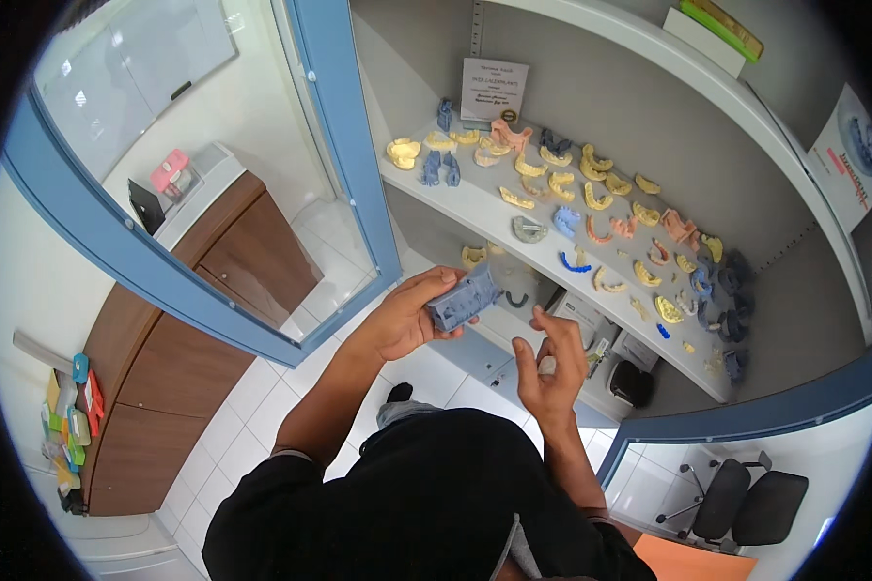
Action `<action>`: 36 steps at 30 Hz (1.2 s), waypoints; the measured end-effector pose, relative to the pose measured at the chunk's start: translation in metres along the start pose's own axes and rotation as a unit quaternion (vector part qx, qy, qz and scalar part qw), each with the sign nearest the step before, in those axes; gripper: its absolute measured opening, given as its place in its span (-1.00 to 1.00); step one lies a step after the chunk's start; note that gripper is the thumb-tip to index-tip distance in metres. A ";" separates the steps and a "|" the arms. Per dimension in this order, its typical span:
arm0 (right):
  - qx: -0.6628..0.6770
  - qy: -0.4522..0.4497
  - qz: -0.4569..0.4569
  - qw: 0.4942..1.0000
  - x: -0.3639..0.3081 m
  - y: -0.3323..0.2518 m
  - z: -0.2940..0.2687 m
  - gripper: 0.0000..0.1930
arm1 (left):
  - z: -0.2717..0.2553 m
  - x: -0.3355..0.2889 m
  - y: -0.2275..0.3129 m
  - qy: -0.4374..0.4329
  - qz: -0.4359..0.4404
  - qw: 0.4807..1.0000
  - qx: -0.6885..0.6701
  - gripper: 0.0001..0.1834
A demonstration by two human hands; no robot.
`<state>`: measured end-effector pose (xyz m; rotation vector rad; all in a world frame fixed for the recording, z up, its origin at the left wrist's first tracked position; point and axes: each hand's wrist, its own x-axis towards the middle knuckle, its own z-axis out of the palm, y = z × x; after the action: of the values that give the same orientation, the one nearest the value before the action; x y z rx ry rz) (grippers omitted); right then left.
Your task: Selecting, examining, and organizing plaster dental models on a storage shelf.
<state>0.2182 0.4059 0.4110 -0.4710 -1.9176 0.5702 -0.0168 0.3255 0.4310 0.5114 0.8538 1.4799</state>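
Note:
My left hand [403, 318] is closed round a grey-blue dental model [463, 298], a blocky piece with hollows along its side. It is held in front of the cabinet, off the shelf. To the right of it my right hand [556, 373] is raised, thumb and index finger apart and the other fingers bent. No held thing shows clearly in it; a small pale patch by the bent fingers is too small to make out. Beyond both hands, the cabinet shelf [513, 215] bears many dental casts in yellow, pink, blue and grey, such as a bright blue arch [575, 262].
A blue-framed glass door [351, 165] stands open at the left, another door frame [746, 416] at the right. A lower shelf holds boxes [579, 315] and a black object [632, 383]. Brown cabinets [179, 358] line the left wall. An office chair [736, 504] stands at lower right.

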 end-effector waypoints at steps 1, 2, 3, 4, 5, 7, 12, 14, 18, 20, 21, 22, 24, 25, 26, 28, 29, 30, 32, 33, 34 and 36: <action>0.039 -0.001 0.049 0.998 0.004 0.001 0.002 -0.46 | -0.004 0.003 0.005 -0.023 -0.028 0.999 0.022 -0.49; 0.077 -0.002 0.099 0.992 0.008 0.003 0.003 -0.42 | -0.008 0.006 0.010 -0.045 -0.057 0.996 0.044 -0.51; 0.107 -0.030 0.112 0.987 0.010 0.007 0.003 -0.34 | -0.009 0.008 0.015 -0.045 -0.058 0.996 0.043 -0.51; 0.106 -0.031 0.114 0.987 0.012 0.008 0.004 -0.34 | -0.008 0.009 0.021 -0.058 -0.086 0.993 0.059 -0.54; 0.154 -0.062 0.135 0.977 0.017 0.005 0.005 -0.31 | -0.010 0.010 0.025 -0.071 -0.116 0.988 0.073 -0.58; 0.199 -0.093 0.160 0.962 0.022 0.004 0.011 -0.28 | -0.023 0.020 0.028 -0.109 -0.143 0.979 0.093 -0.59; 0.218 -0.162 0.094 0.958 0.024 0.014 0.041 -0.23 | -0.040 0.032 0.027 -0.186 -0.203 0.955 0.108 -0.70; 0.210 -0.150 0.077 0.963 0.025 0.014 0.051 -0.30 | -0.049 0.037 0.023 -0.204 -0.201 0.951 0.114 -0.60; 0.195 -0.142 0.134 0.961 0.024 0.010 0.054 -0.44 | -0.060 0.042 0.027 -0.199 -0.231 0.946 0.114 -0.39; 0.194 -0.112 0.148 0.963 0.022 0.013 0.057 -0.45 | -0.061 0.041 0.024 -0.167 -0.115 0.966 0.160 -0.22; 0.183 -0.112 0.165 0.963 0.022 0.013 0.056 -0.46 | -0.067 0.043 0.025 -0.198 -0.082 0.965 0.149 -0.34; 0.179 -0.107 0.170 0.963 0.022 0.012 0.056 -0.46 | -0.069 0.044 0.023 -0.204 -0.088 0.964 0.148 -0.34; 0.161 -0.123 0.245 0.948 0.022 0.012 0.055 -0.47 | -0.068 0.040 0.019 -0.195 0.059 0.952 0.230 -0.52; 0.158 -0.121 0.248 0.948 0.023 0.011 0.055 -0.47 | -0.067 0.038 0.018 -0.198 0.056 0.952 0.229 -0.52; 0.159 -0.124 0.263 0.943 0.023 0.011 0.055 -0.49 | -0.067 0.037 0.018 -0.186 0.048 0.955 0.227 -0.51; 0.159 -0.127 0.279 0.939 0.022 0.013 0.056 -0.51 | -0.065 0.038 0.020 -0.174 0.042 0.958 0.224 -0.44; 0.164 -0.112 0.296 0.934 0.018 0.017 0.059 -0.52 | -0.065 0.039 0.021 -0.153 0.010 0.960 0.235 -0.44; 0.170 -0.098 0.314 0.929 0.014 0.022 0.061 -0.53 | -0.065 0.039 0.021 -0.131 -0.022 0.961 0.245 -0.44; 0.184 -0.066 0.296 0.935 0.009 0.031 0.068 -0.49 | -0.059 0.038 0.023 -0.123 -0.040 0.960 0.248 -0.45; 0.200 -0.035 0.277 0.939 0.009 0.032 0.071 -0.46 | -0.057 0.037 0.023 -0.111 -0.056 0.959 0.253 -0.46; 0.200 -0.037 0.276 0.939 0.010 0.031 0.071 -0.46 | -0.059 0.037 0.019 -0.111 -0.054 0.960 0.252 -0.46; 0.277 -0.014 0.328 0.903 0.016 0.026 0.070 -0.33 | -0.062 0.036 0.007 -0.120 0.014 0.961 0.249 -0.46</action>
<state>0.1491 0.4235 0.3824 -0.7291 -1.4912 1.5155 -0.0720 0.3484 0.3915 1.0594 1.0278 1.1886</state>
